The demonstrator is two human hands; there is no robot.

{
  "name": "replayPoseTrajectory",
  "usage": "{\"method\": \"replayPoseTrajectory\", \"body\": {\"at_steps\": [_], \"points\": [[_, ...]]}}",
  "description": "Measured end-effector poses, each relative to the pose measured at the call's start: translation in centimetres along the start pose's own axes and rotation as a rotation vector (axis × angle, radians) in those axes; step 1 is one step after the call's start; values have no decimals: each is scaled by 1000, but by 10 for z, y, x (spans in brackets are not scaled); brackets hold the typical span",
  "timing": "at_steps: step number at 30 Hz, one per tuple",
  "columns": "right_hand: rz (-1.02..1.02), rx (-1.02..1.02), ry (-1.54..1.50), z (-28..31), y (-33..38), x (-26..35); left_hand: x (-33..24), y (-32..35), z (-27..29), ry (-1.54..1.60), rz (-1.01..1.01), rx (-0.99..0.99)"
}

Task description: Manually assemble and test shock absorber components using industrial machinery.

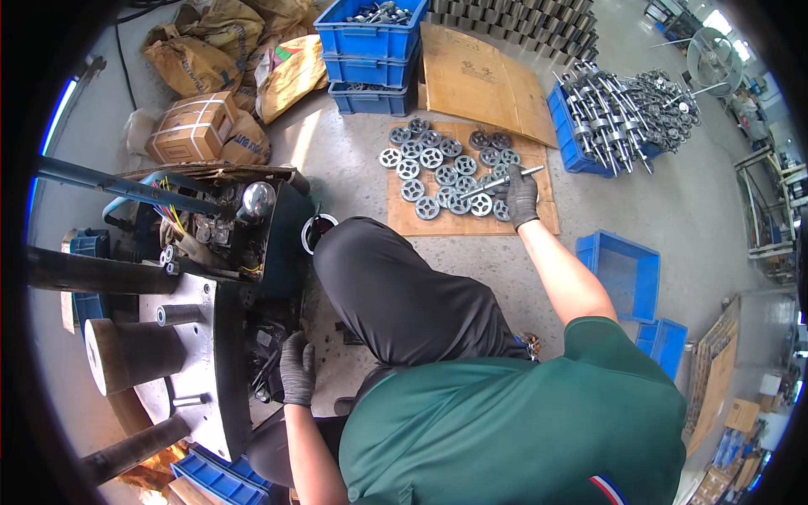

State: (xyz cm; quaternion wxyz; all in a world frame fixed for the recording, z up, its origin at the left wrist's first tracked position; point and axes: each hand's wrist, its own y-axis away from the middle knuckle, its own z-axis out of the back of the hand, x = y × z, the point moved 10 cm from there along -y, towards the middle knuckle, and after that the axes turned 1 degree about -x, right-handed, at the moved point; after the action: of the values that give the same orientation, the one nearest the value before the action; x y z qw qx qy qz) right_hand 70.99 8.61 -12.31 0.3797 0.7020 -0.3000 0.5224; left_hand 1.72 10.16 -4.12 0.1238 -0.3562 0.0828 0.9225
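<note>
My right hand [522,200], in a grey glove, is closed around a slim metal shaft [481,188]. It holds the shaft slantwise above several spoked metal wheels [432,158] that lie on a flat cardboard sheet [408,223]. In its own grey glove, my left hand [296,369] is beside the white plate of a press-like machine [220,362]. Its fingers look stretched out, and I see nothing held in them.
Stacked blue crates [370,71] with metal parts stand at the far side. At the right, another blue crate [581,151] is heaped with shafts. Blue bins [619,273] sit nearer. A taped carton [194,126] and sacks [192,63] occupy the far left.
</note>
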Motion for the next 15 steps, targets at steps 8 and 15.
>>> {"method": "replayPoseTrajectory", "body": {"at_steps": [8, 15], "points": [[38, -136, 84, 22, -63, -114, 37, 10, -26, -155, 103, 132], [339, 426, 968, -83, -14, -75, 54, 23, -24, -162, 132, 169]]}}
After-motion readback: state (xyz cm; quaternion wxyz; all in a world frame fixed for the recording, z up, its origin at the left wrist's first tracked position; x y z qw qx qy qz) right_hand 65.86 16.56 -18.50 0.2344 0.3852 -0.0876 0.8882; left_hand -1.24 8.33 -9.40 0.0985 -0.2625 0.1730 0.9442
